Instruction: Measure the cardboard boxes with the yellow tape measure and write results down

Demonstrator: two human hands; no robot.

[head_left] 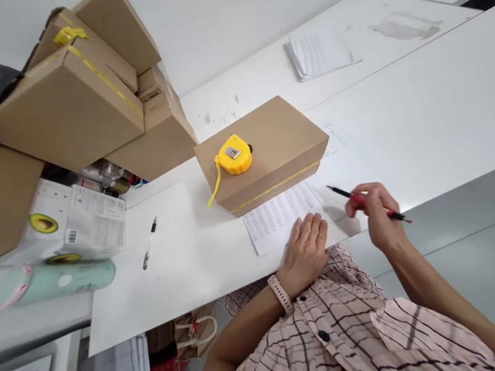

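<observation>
My left hand (307,250) lies flat on the lower right part of a white sheet of paper (268,242) covered with rows of small handwriting. In my right hand (381,214) is a red and black pen (355,197), gripped between thumb and fingers, its dark tip pointing left toward the paper and clear of it. Just behind the sheet sits a closed brown cardboard box (272,134) with a yellow band along its side. On top of that box rests a yellow tape measure (234,155), a short length of its tape hanging out at the left.
Stacked cardboard boxes (70,104) stand at the back left. A mint-green bottle (67,278) lies beside a white carton with avocado pictures (93,219). Another pen (149,243) lies left on the white table (188,283). A paper pad (318,52) is near the wall.
</observation>
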